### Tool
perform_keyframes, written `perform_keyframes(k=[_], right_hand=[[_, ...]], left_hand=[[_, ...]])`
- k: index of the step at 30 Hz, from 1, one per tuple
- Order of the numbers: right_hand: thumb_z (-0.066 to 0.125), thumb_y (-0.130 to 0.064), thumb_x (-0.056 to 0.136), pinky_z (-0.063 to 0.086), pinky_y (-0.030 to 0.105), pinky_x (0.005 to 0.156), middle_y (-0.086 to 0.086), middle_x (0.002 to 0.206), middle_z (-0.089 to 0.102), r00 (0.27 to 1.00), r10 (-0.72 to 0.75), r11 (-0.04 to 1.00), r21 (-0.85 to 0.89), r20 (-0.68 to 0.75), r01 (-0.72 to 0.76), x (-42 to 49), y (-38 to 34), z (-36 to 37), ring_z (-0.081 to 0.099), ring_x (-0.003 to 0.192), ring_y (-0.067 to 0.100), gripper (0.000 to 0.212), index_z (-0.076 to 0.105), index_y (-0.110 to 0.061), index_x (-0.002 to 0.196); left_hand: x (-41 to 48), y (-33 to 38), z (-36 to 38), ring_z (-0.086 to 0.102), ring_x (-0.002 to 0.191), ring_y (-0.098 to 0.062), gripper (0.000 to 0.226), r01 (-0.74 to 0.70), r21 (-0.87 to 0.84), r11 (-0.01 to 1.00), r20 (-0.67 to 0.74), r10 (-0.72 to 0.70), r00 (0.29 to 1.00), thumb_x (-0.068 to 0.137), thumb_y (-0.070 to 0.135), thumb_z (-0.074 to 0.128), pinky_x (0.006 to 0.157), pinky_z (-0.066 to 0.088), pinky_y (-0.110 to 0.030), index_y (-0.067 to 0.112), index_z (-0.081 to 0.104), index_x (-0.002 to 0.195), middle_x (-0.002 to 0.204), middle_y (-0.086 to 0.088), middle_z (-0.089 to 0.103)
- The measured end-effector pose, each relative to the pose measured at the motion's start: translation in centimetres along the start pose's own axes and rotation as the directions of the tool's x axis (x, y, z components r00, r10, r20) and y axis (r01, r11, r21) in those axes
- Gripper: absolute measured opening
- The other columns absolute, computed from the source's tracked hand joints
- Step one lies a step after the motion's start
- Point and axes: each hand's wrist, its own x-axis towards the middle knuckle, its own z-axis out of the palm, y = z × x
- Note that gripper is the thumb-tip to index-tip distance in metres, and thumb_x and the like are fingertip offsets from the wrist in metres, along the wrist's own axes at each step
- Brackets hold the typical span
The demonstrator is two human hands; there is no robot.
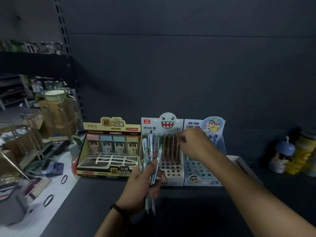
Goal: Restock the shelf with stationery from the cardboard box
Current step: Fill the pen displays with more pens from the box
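Three display boxes stand side by side on the dark shelf (102, 202), all just beyond the hands. The left hand (143, 182) is clenched round a bundle (150, 147) of pens, about five or six as far as I can count, tips pointing down past the palm and caps fanning up. There is a dark wristband (118, 209) on that wrist.

Right behind the bundle is the shark box (171, 169), the middle of the three. Its back row (168, 144) holds a line of standing pens, too blurred to count, and the holes nearer the hand are bare. The right hand (195, 144) reaches over this box with its fingertips drawn together at the tops of the row's rightmost pens. I cannot tell whether it is grasping one or only touching.

Left of the left hand sits the lead box (109, 125), with four lead cases (106, 144) in its back row. Under the right forearm is the cartoon box (196, 166). Far right of the right hand stand a blue-capped bottle (282, 154) and a yellow tube (302, 154). Two black bands (64, 179) lie off to the left.
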Motion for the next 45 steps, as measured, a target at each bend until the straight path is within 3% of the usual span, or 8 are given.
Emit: perform_keyframes(k=[4,8,12,17,20,26,36,45], right_hand=[[0.061,-0.043,0.104,0.056,0.033,0.072,-0.005,0.089,0.075,0.987,0.007,0.973,0.227,-0.162,0.030,-1.5,-1.2,-1.3,0.068,0.075,0.011,0.030,0.078,-0.021,0.116],[0.074,-0.042,0.096,0.053,0.025,0.067,-0.003,0.081,0.078,0.987,-0.090,0.776,0.630,0.133,-0.015,-4.1,-4.0,-1.8,0.070,0.065,0.004,0.023,0.079,-0.020,0.100],[0.080,-0.022,0.093,0.059,0.024,0.069,0.001,0.086,0.080,0.992,-0.002,0.642,0.761,0.125,-0.094,-4.8,-4.0,-1.0,0.077,0.079,0.012,0.007,0.078,-0.016,0.095],[0.054,-0.022,0.111,0.060,0.038,0.070,0.010,0.092,0.080,0.989,0.105,0.275,0.953,0.100,-0.126,-4.9,-1.6,-2.7,0.079,0.084,0.028,0.011,0.062,-0.015,0.116],[0.062,-0.028,0.107,0.044,0.029,0.049,0.008,0.081,0.069,0.992,0.077,0.474,0.872,0.100,-0.124,-5.6,1.2,-3.6,0.057,0.054,0.020,0.017,0.075,-0.031,0.117],[0.073,-0.010,0.099,0.049,0.028,0.054,0.009,0.077,0.075,0.941,-0.107,0.758,0.638,0.322,-0.132,-7.6,4.3,-5.4,0.062,0.059,0.018,0.018,0.082,-0.020,0.111],[0.073,-0.001,0.096,0.067,0.037,0.073,0.023,0.089,0.077,0.951,0.304,0.271,0.962,-0.057,-0.029,-7.8,6.1,-4.2,0.079,0.081,0.032,0.012,0.073,-0.001,0.108],[0.081,-0.020,0.093,0.062,0.037,0.077,-0.008,0.076,0.077,0.851,0.297,0.781,0.622,-0.433,0.044,-5.7,8.6,-4.2,0.076,0.073,0.008,0.024,0.068,-0.030,0.110]], left_hand=[[-0.1,0.4,0.1,0.028,0.046,-0.016,0.036,-0.022,-0.071,0.997,0.004,0.023,1.000,0.110,0.029,0.049,0.046,0.029,-0.025,0.005,0.062,0.134,0.082,-0.015,0.066],[0.2,0.8,0.3,0.029,0.048,-0.016,0.037,-0.048,-0.076,0.996,-0.003,0.048,0.999,0.106,0.030,0.055,0.049,0.029,-0.027,0.005,0.066,0.130,0.088,-0.020,0.067],[0.4,1.2,1.1,0.048,0.045,-0.021,0.036,-0.028,-0.079,0.996,0.007,0.028,1.000,0.105,0.030,0.054,0.046,0.039,-0.027,0.002,0.066,0.125,0.101,-0.026,0.076],[1.1,1.2,2.1,0.078,0.096,-0.042,0.031,0.048,-0.124,0.991,0.034,-0.044,0.998,0.110,0.025,0.052,0.073,0.066,-0.047,0.003,0.069,0.125,0.115,-0.022,0.077],[1.8,0.9,2.6,0.064,0.064,-0.024,0.030,0.023,-0.048,0.999,-0.027,-0.024,0.999,0.107,0.027,0.057,0.055,0.052,-0.033,0.005,0.075,0.116,0.090,-0.011,0.074],[3.3,0.0,5.6,0.037,0.054,-0.017,0.027,-0.054,-0.001,0.999,0.021,0.054,0.998,0.107,0.028,0.060,0.053,0.034,-0.031,0.013,0.081,0.111,0.074,-0.011,0.060],[4.3,-1.3,9.5,0.040,0.052,-0.016,0.028,-0.057,-0.045,0.997,-0.025,0.056,0.998,0.107,0.023,0.059,0.050,0.037,-0.029,-0.001,0.073,0.103,0.080,-0.014,0.070],[3.5,-2.2,7.1,0.011,0.067,-0.026,0.033,0.025,0.073,0.997,0.010,-0.026,1.000,0.108,0.035,0.053,0.059,0.019,-0.036,0.016,0.076,0.122,0.072,-0.004,0.013]])
